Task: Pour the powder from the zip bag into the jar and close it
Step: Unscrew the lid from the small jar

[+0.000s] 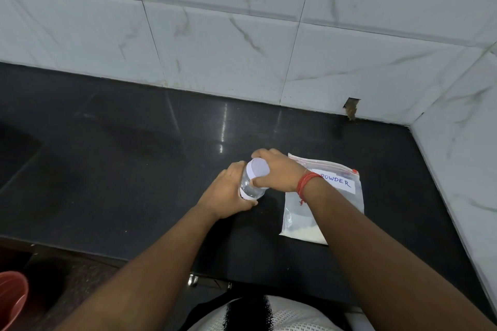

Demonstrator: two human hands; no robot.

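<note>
A small clear plastic jar [248,188] stands on the black counter [134,169] near its middle. My left hand [228,192] grips the jar's body from the left. A white lid [259,168] sits on top of the jar, and my right hand [277,172] curls its fingers and thumb around the lid's rim. Just to the right lies a flat zip bag [298,220] with a label reading "POWDER" and white powder gathered in its near end. My right forearm crosses over part of the bag.
White marble-patterned tiled walls [242,48] close the counter at the back and on the right. A reddish bucket [10,295] sits low at the left, below the counter's front edge. A chipped hole [351,107] shows at the wall's base.
</note>
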